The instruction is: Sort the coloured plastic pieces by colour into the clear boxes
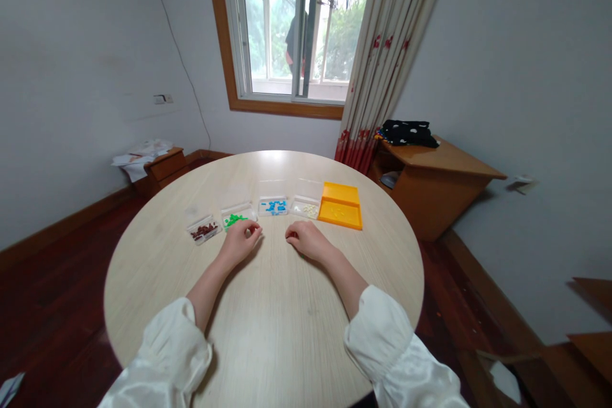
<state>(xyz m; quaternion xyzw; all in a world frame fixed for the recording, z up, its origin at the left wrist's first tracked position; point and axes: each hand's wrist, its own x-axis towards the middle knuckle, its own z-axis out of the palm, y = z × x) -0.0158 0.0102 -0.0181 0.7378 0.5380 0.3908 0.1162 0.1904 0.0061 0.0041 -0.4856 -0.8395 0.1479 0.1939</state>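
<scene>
My left hand (241, 241) is low over the table, just in front of the clear box of green pieces (234, 219). Its thumb and fingers are pinched together; whatever they may hold is too small to make out. My right hand (308, 239) is at the table, before the clear box of pale pieces (310, 210), fingers curled inward and tips hidden. Between and beyond the hands stands a clear box with blue pieces (276, 206). A clear box of dark brown pieces (204, 231) lies left of my left hand. An opened yellow case (340, 217) with small yellow pieces sits farther right.
The round pale wooden table (265, 325) has its far edge near the window wall. A wooden desk (440, 166) with folded black cloth (408, 132) stands to the right. Papers (143, 154) lie on a small cabinet (167, 169) at left. A person (295, 44) shows outside the window.
</scene>
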